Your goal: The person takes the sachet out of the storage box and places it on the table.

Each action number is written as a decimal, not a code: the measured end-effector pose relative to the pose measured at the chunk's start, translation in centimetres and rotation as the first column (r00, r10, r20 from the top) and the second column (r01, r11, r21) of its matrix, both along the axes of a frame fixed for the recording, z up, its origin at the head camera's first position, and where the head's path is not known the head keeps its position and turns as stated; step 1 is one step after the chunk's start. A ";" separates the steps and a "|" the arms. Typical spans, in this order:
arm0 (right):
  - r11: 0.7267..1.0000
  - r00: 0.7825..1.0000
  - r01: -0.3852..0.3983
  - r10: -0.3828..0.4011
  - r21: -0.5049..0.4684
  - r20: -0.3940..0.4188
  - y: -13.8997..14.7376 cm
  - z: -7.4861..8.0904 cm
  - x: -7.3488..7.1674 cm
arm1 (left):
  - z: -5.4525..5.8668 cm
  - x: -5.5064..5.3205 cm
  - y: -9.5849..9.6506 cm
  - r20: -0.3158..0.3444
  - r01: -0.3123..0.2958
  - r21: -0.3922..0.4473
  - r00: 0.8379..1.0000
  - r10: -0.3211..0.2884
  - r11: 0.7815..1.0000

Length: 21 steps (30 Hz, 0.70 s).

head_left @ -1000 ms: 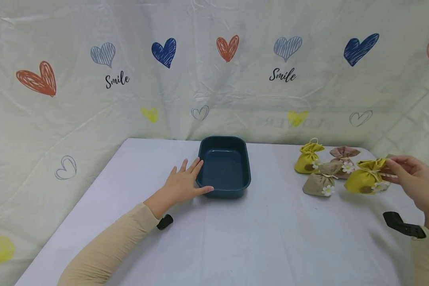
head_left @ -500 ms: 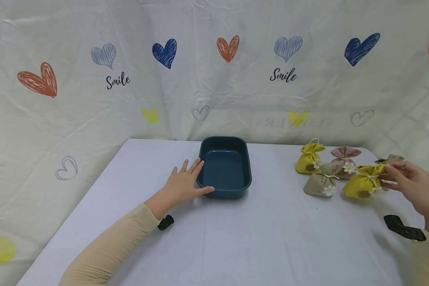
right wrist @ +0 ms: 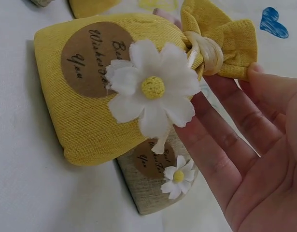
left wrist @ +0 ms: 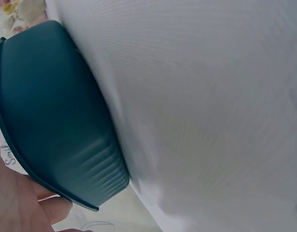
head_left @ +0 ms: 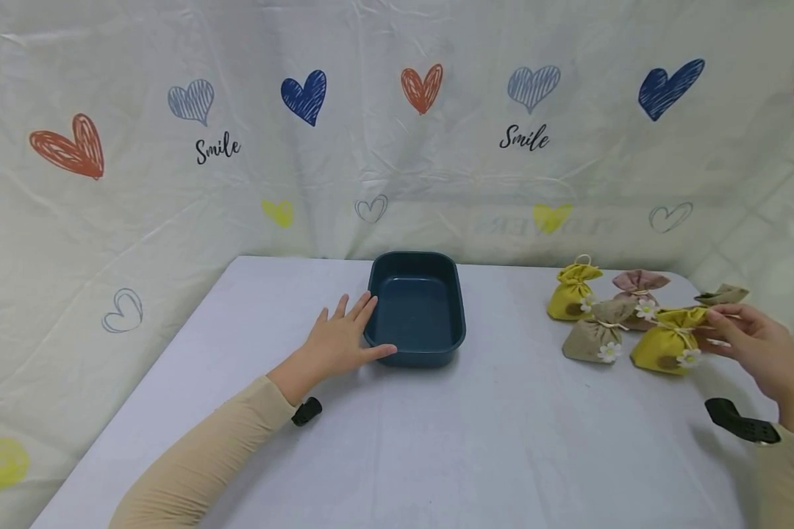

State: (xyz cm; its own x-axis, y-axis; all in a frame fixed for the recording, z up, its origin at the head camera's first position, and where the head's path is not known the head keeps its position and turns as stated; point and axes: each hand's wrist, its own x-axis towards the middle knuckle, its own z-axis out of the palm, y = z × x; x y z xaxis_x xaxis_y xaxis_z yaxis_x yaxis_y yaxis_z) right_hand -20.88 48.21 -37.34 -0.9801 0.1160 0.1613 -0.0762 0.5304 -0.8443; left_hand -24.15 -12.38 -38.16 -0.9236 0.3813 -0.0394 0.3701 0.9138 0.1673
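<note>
My left hand rests with spread, straight fingers on the left rim of a dark teal rectangular basin. The left wrist view shows the basin's ribbed side wall with that hand at its rim. At the right, my right hand pinches the gathered neck of a yellow drawstring pouch between thumb and fingers. A white cloth daisy and a round brown label decorate the pouch. Its base looks at or very near the tabletop; contact is hard to tell.
Around the held pouch stand another yellow pouch, a pink pouch and a beige pouch. A second beige pouch is partly hidden behind my right hand. A heart-printed curtain hangs behind the white table.
The right hand has brought the yellow pouch down and slightly left, baring the top of the beige pouch behind it. The left hand and basin have stayed put.
</note>
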 end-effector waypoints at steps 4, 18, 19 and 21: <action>0.999 1.000 0.017 -0.017 0.032 -0.006 -0.1 0.0 -0.2 | 0.1 0.0 0.0 -0.007 0.001 -0.016 1.000 -0.001 1.000; 0.990 0.997 0.067 -0.069 0.121 0.018 -0.7 0.0 -0.3 | 0.3 0.2 0.3 0.009 -0.006 -0.021 1.000 0.006 1.000; 0.990 0.998 0.066 -0.068 0.124 0.016 -0.7 -0.1 -0.3 | 0.3 0.2 0.3 0.007 -0.006 -0.019 1.000 0.006 1.000; 0.990 0.998 0.064 -0.067 0.125 0.014 -0.8 -0.1 -0.3 | 0.3 0.3 0.3 0.004 -0.005 -0.019 1.000 0.005 1.000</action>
State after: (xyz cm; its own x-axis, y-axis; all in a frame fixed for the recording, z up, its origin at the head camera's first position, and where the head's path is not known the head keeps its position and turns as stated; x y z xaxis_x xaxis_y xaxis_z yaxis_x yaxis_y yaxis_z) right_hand -21.19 47.41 -37.40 -0.9740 0.1602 0.1604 -0.0227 0.6349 -0.7722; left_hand -23.88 -12.13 -37.84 -0.9254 0.3755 -0.0507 0.3646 0.9188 0.1514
